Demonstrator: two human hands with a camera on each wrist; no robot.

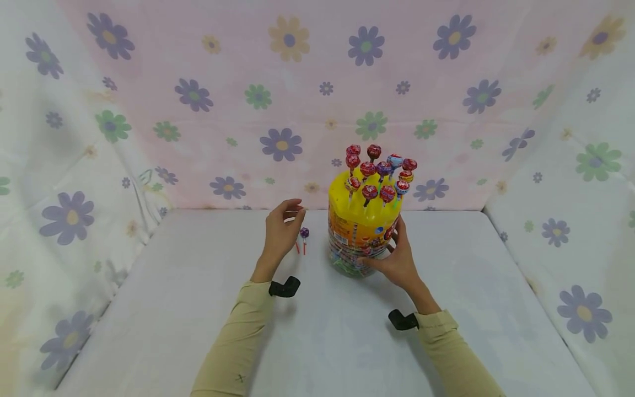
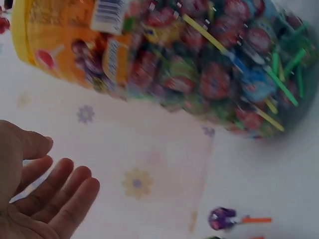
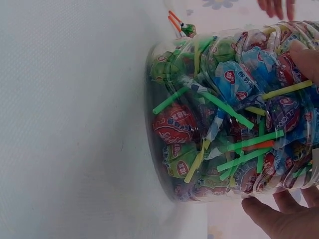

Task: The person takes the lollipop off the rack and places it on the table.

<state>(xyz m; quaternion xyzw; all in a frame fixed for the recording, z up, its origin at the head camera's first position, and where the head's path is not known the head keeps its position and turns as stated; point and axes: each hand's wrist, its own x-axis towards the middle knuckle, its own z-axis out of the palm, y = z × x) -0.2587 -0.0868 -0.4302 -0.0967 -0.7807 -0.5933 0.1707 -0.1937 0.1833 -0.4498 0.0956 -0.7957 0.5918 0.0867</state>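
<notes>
A clear plastic jar point(image 1: 342, 253) with a yellow lid point(image 1: 342, 204) stands right of the table's middle, packed with wrapped lollipops point(image 3: 174, 124). Several more lollipops point(image 1: 369, 192) stick up from holes in the lid. My right hand point(image 1: 401, 264) grips the jar's right side, thumb across the front and fingers around behind. Left of the jar, my left hand point(image 1: 281, 231) hovers with loosely bent fingers and holds nothing. Close beside it a purple-wrapped lollipop point(image 2: 222, 219) with an orange stick lies on the table. A second lollipop next to it is partly hidden behind the left hand.
A white cloth covers the table point(image 1: 317, 342). Flower-printed fabric hangs along the back point(image 1: 307, 110) and both sides. Black camera mounts sit on the left wrist point(image 1: 285, 287) and right wrist point(image 1: 403, 320).
</notes>
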